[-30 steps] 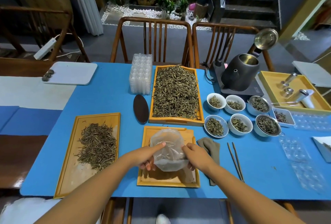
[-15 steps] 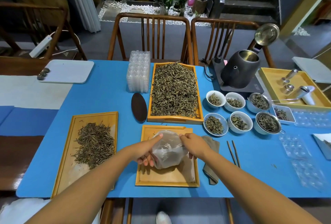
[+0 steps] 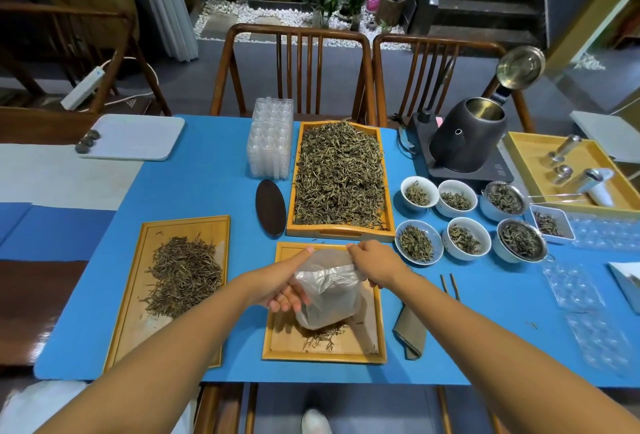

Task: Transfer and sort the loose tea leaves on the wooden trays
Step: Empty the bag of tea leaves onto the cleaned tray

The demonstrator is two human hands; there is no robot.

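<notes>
Both hands hold a clear plastic bag (image 3: 327, 291) above the near wooden tray (image 3: 277, 347) on the blue surface (image 3: 214, 187). The left hand (image 3: 281, 283) has its grip closed on the bag's left side, thumb pointing up along the edge and fingers curled beneath. The right hand (image 3: 375, 264) pinches the bag's upper right rim. The bag hangs between and below the two grips. A few loose tea leaves (image 3: 323, 338) lie on the tray right under the bag's bottom. A larger heap of leaves (image 3: 183, 274) sits on the left tray (image 3: 138, 315), well apart.
</notes>
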